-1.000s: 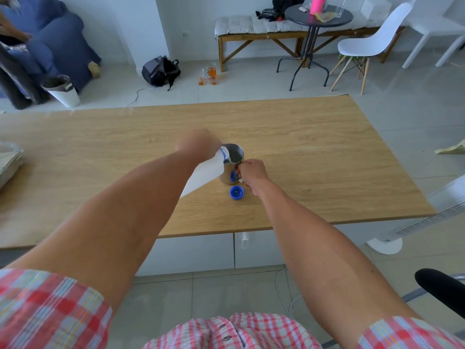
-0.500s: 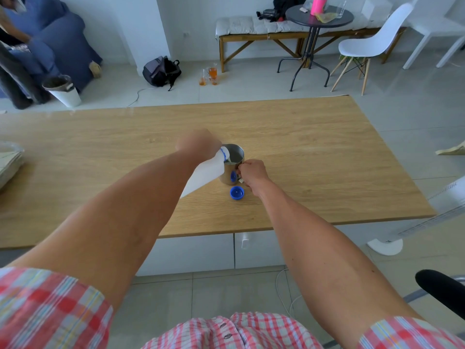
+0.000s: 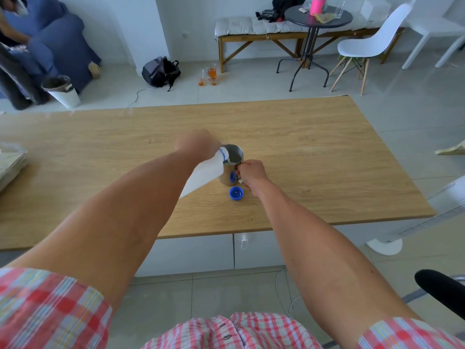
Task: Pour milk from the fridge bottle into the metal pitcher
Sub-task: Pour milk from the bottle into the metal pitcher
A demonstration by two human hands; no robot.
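Tilting a white milk bottle (image 3: 204, 175), the left hand (image 3: 197, 144) grips it over the metal pitcher (image 3: 232, 164). The right hand (image 3: 251, 172) is closed on the pitcher's handle. A blue cap (image 3: 236, 193) lies just beside.

a long wooden table (image 3: 314, 152) stands on a pale grey tiled floor (image 3: 415, 109). behind it, a cushioned wooden bench (image 3: 254, 31) lines the white wall (image 3: 196, 11), beside a round black table (image 3: 318, 17) and a white chair (image 3: 370, 44). a blue armchair (image 3: 60, 44), a white bin (image 3: 61, 91) and a dark backpack (image 3: 161, 71) sit to the left.
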